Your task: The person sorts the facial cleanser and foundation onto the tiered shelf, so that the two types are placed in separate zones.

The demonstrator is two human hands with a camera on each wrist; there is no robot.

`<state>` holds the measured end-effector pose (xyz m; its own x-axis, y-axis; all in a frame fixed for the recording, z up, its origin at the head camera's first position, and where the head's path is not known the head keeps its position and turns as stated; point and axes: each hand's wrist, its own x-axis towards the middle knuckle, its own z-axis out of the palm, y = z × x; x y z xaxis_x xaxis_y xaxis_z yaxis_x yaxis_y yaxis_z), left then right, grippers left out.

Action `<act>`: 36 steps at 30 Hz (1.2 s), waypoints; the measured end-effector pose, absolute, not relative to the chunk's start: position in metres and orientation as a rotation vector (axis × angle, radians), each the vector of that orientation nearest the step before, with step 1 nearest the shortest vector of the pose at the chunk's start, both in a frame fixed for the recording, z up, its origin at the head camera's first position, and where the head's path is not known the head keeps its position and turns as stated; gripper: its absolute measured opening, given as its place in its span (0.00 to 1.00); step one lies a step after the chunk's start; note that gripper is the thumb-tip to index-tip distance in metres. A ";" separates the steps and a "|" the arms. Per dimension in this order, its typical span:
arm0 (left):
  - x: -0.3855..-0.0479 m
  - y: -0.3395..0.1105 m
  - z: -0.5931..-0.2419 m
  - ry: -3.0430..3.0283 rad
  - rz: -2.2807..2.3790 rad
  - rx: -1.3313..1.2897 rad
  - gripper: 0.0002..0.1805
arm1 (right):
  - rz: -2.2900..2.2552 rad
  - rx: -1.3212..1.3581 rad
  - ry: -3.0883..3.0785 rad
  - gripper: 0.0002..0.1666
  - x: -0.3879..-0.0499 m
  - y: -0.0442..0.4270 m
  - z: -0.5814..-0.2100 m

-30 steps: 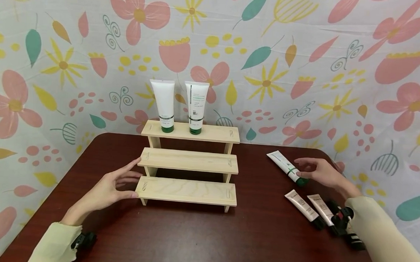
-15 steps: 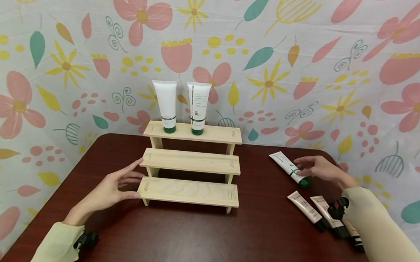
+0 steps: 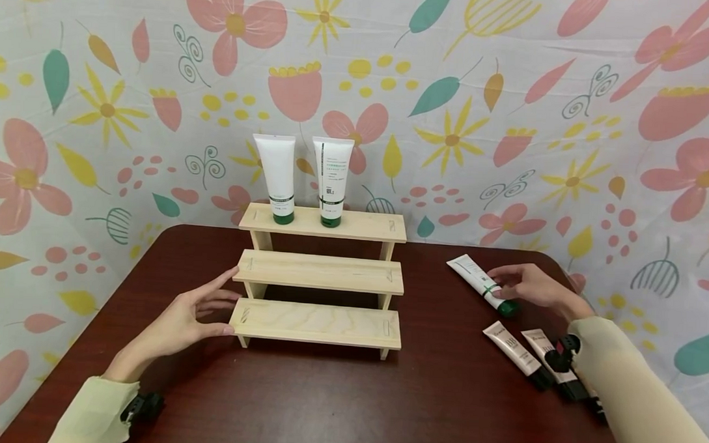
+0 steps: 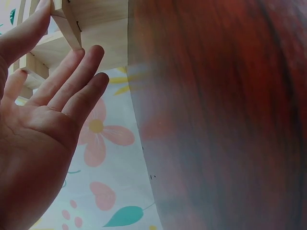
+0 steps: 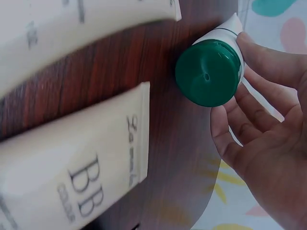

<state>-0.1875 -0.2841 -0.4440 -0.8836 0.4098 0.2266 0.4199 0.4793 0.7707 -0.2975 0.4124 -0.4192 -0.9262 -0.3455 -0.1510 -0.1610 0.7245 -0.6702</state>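
Gripping a white tube (image 3: pixel 472 274) near its green cap (image 5: pixel 204 72), the right hand (image 3: pixel 536 290) has shifted slightly toward the wooden stand (image 3: pixel 316 321) since the previous head view, and the tube has moved with it. The right sleeve (image 3: pixel 625 371) now covers more of the third beige tube (image 3: pixel 597 406), while the left hand, the stand and its two upright tubes keep their places.

The held tube lies toward the back right corner of the worktop (image 3: pixel 325 403), slanting, its flat end pointing to the back edge and its cap toward the right edge; whether the cap end is lifted cannot be told. A broad strip of worktop runs between this tube and the stand's right end, and another stretch spreads in front of the lowest step. The first beige tube (image 3: pixel 511 347) and second beige tube (image 3: pixel 536 344) lie just in front of the hand, toward the right edge. On the top step, the left upright tube (image 3: pixel 275 170) and right upright tube (image 3: pixel 335 169) stand apart, cap down.

The right thumb and fingers are narrowed round opposite sides of the tube. The left hand (image 3: pixel 177 323) is spread wide, thumb at the lowest step's left end, forefinger at the middle step's.
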 end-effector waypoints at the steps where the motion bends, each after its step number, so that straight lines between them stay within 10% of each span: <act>1: -0.188 -0.284 -0.444 -2.692 -1.406 -0.755 0.58 | -1.004 -0.402 2.659 0.33 -0.297 0.410 -0.419; 36: -0.187 -0.284 -0.443 -2.684 -1.401 -0.754 0.59 | -1.053 -0.498 2.461 0.34 -0.291 0.349 -0.418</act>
<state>-0.1866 -0.2842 -0.4431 -0.8829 0.4061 0.2357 0.4255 0.4799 0.7672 -0.2909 0.3493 -0.4178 -0.8496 -0.4735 -0.2324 -0.1590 0.6501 -0.7431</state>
